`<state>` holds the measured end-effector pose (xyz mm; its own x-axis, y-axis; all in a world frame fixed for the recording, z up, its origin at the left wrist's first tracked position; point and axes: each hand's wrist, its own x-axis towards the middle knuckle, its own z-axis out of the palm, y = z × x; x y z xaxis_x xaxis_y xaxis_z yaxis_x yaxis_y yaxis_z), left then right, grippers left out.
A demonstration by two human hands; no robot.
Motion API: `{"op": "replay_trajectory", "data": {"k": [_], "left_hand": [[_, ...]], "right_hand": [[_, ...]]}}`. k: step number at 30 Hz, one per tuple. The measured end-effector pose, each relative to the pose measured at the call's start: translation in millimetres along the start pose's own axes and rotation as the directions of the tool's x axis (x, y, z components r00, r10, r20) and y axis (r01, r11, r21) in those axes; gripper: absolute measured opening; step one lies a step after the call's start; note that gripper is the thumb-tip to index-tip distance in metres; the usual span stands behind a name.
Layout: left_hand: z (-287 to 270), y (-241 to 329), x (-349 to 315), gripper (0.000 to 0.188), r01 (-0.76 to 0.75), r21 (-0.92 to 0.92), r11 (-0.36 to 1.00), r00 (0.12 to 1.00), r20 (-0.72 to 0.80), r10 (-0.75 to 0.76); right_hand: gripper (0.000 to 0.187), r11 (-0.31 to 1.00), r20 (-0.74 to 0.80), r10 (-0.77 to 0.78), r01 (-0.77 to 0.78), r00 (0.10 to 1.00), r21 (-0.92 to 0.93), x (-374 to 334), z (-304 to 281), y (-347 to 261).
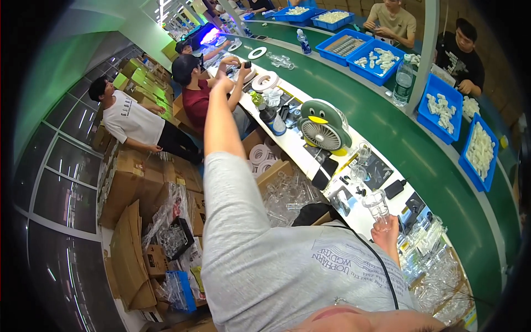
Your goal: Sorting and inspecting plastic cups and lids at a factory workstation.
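Note:
My right hand (385,237) is closed around the lower end of a clear plastic cup-like part (377,206) with rounded side pieces, held over the near end of the white worktable (354,218). My left arm reaches far out to the upper left. At its end my left hand (223,84) is close to the hands of a co-worker in a dark red shirt, where a small black object (244,65) is held. The fingers of my left hand cannot be told apart from that person's. Further clear plastic parts (359,172) stand on the table beside my right hand.
A green penguin-shaped fan (323,127) stands on the table. Beyond runs a green conveyor (381,105) with blue trays (440,110) of white parts and a water bottle (403,83). Clear parts in bags (437,276) lie at right. Cardboard boxes (130,182) fill the left; a person (138,119) stands there.

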<state>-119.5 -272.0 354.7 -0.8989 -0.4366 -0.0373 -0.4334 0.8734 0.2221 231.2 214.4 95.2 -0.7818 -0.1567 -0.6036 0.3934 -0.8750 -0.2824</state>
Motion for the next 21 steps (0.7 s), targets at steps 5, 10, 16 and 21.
{"op": "replay_trajectory", "data": {"k": [5,10,16,21], "left_hand": [[39,108,-112,0.042,-0.604,-0.134,0.785,0.760,0.200,0.619],[119,120,-299,0.062,-0.801,-0.591,0.091,0.149,-0.049,0.988],[231,125,-390,0.046,-0.589,-0.784,0.198,0.383,-0.054,0.922],[231,120,-373,0.027,-0.505,-0.841,0.193,0.369,-0.008,0.929]], "right_hand": [[0.021,1.000,-0.058,-0.011,0.011,0.998,0.000,-1,-2,-5],[0.022,0.999,0.042,0.044,-0.045,0.998,0.028,6,-7,-1],[0.023,0.997,0.037,0.076,-0.076,0.996,0.001,5,-6,6],[0.022,0.991,0.028,0.072,-0.068,0.997,-0.112,2,3,9]]}}
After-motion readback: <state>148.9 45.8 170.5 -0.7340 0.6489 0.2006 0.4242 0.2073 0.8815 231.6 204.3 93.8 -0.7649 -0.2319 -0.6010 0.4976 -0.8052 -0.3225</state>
